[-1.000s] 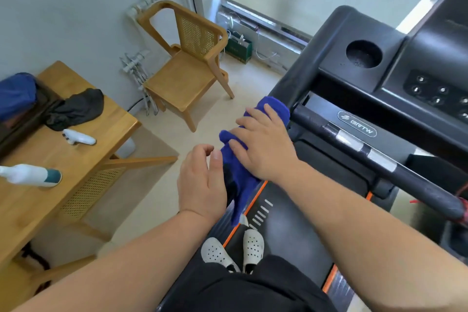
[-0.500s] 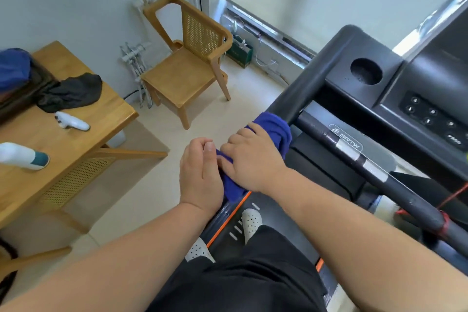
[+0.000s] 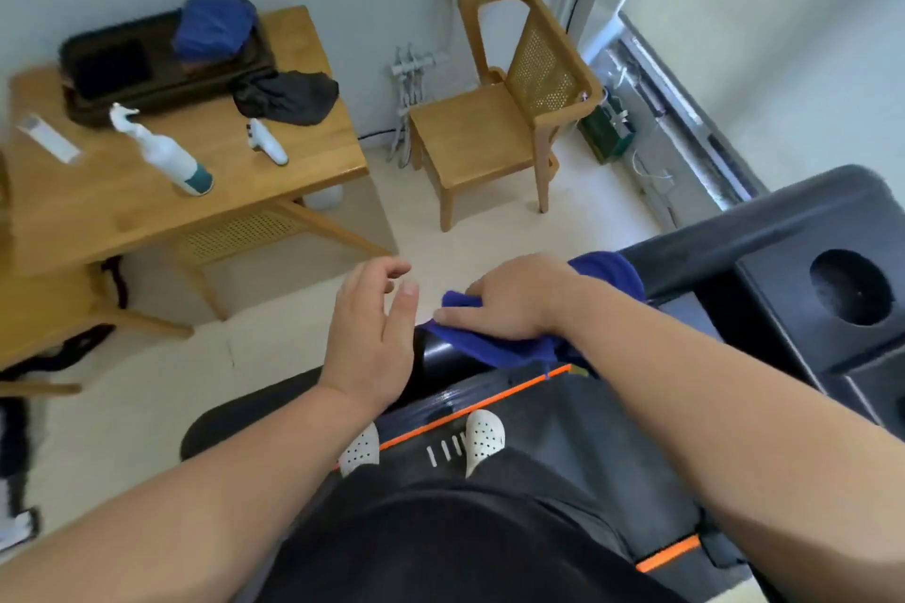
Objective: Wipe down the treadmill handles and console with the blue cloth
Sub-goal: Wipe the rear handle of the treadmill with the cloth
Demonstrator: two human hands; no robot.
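At the far left stands a wooden bench (image 3: 122, 211). On its back part lies a dark tray (image 3: 147, 105), and in the tray there is a blue bundle of fabric (image 3: 215, 27) at the right end and a flat black rectangle (image 3: 112, 69) at the left. In front of the tray, from left to right, lie a white flat box (image 3: 48, 137), a white spray bottle (image 3: 164, 155) with a teal base, tilted, and a small white device (image 3: 267, 142). A black cloth (image 3: 286, 97) lies crumpled against the right corner of the tray. To the right of the bench a wooden chair (image 3: 480, 132) with a woven back stands near the wall, and a green bag (image 3: 607, 132) sits on the floor behind it, by the window.

The left hand (image 3: 372, 333) is open with loosely bent fingers and holds nothing. It is at the free end of the black treadmill handle (image 3: 695, 255); whether its palm touches the handle, I cannot tell. Just beside it, the right hand (image 3: 514, 299) grips the blue cloth (image 3: 494, 350), which is wrapped over the handle, the fingers curled on top of it. One end of the cloth shows behind the wrist.

Below the hands two white shoes (image 3: 482, 436) stand on the treadmill deck (image 3: 538, 431), by its orange stripe. At the far right is the black console (image 3: 783, 289) with a round cup holder (image 3: 852, 286), well apart from the cloth.
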